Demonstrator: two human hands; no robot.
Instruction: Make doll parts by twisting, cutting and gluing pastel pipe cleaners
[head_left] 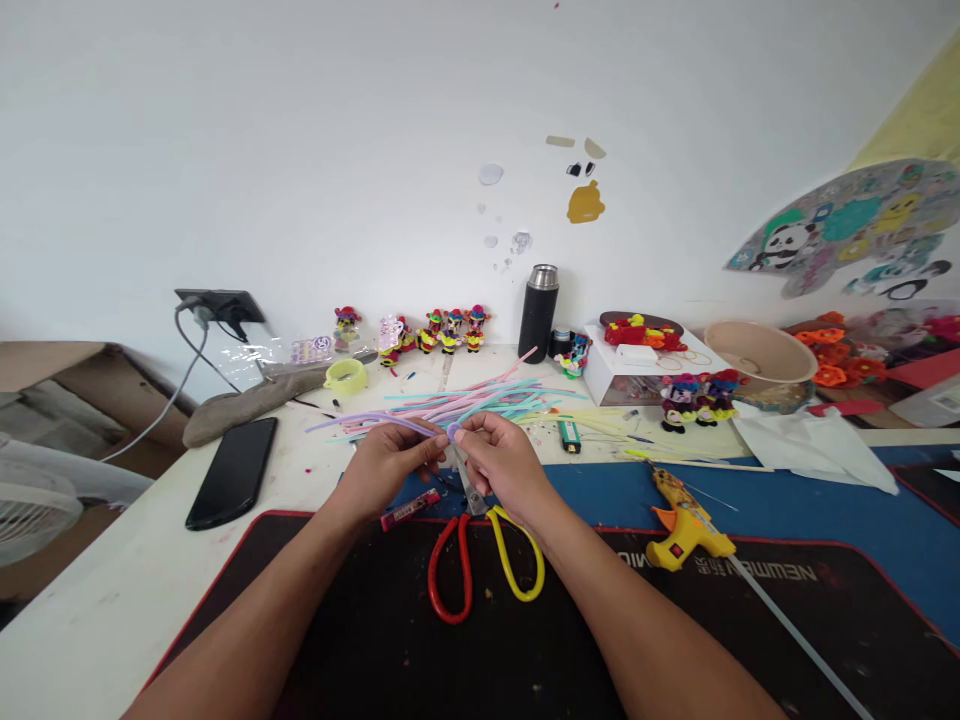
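Note:
Between my two hands is a purple fuzzy stem (421, 427), bent at its right end. My left hand (390, 465) pinches it, fingers pressed together. The curled end sits in the closed fingers of my right hand (499, 455). Scissors with one red and one yellow handle (469, 500) lie on the mat just below my hands, their blades partly hidden under my fingers. Behind my hands a loose pile of pink, teal and purple stems (465, 400) spreads over the table.
A yellow glue gun (686, 525) rests on the black mat (525, 650) at right. At left lies a black phone (234, 472). Farther back stand a black flask (538, 315), several small figures (452, 330), a white box (611, 375) and a beige bowl (761, 352).

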